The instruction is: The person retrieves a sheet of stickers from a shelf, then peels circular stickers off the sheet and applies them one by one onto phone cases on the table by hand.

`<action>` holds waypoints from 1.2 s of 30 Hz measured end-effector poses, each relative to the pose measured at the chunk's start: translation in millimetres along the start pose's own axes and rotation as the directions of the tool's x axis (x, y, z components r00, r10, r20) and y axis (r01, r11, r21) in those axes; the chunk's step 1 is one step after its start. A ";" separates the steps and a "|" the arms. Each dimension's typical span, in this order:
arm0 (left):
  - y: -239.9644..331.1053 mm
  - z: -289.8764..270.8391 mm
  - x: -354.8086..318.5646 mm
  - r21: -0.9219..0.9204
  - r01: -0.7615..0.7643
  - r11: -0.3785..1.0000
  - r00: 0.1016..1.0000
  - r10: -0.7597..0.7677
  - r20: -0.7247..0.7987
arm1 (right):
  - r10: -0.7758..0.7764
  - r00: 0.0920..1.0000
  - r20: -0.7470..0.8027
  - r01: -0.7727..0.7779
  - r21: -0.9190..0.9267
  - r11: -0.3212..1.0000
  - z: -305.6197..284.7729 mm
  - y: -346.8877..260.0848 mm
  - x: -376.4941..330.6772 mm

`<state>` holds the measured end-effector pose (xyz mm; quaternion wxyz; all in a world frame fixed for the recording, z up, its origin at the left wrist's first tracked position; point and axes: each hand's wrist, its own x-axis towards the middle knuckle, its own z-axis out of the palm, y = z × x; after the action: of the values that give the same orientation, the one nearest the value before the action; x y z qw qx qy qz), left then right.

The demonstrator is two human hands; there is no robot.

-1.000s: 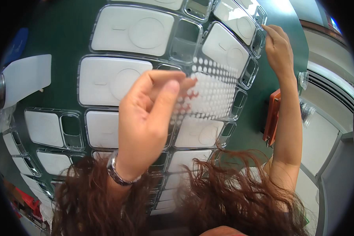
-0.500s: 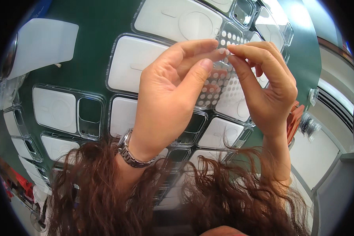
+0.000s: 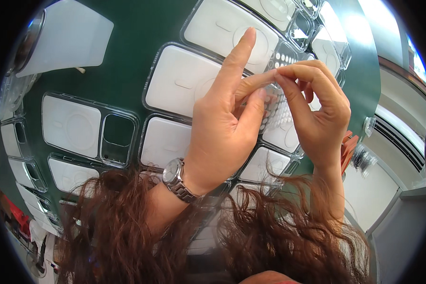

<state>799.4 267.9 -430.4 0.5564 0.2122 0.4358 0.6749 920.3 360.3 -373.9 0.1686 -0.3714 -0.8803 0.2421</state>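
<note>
My left hand (image 3: 227, 120), with a watch (image 3: 177, 180) on its wrist, holds a clear sheet of round white dot stickers (image 3: 280, 112) between its thumb and fingers. Its index finger points up and away from the sheet, while another finger reaches across to the right fingertips. My right hand (image 3: 319, 106) pinches thumb and index finger together at that spot; whatever is between them is too small to make out. Under both hands lie clear phone cases (image 3: 149, 78) with white inserts, partly covered by my hands.
More cased inserts, such as a phone case (image 3: 119, 130) at left, spread over the green table (image 3: 123, 52). A white translucent sheet (image 3: 75, 40) leans at the far left. Orange-brown pieces (image 3: 348, 146) sit by the right edge. Long hair hangs across the near side.
My left index finger has lifted and straightened upward, and another left finger now meets the right fingertips. The left hand has shifted right; the whole view has shifted slightly.
</note>
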 end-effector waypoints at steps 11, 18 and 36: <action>-3.2 -5.0 -0.8 0.204 -0.074 0.976 0.992 0.052 0.114 | -0.033 0.984 0.175 0.031 0.016 0.999 -9.0 8.9 9.4; 1.1 -0.3 -0.3 0.138 -0.007 0.990 0.999 0.000 0.052 | -0.094 0.971 0.222 0.088 0.035 0.995 -8.3 17.7 16.8; -0.3 4.1 -4.2 0.130 0.060 0.990 0.998 -0.063 0.019 | 0.123 0.988 0.094 -0.093 -0.280 0.956 -47.4 173.8 90.4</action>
<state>804.0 265.4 -427.6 0.5670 0.2420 0.4786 0.6252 982.1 546.6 -420.0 0.0529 -0.4248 -0.8918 0.1467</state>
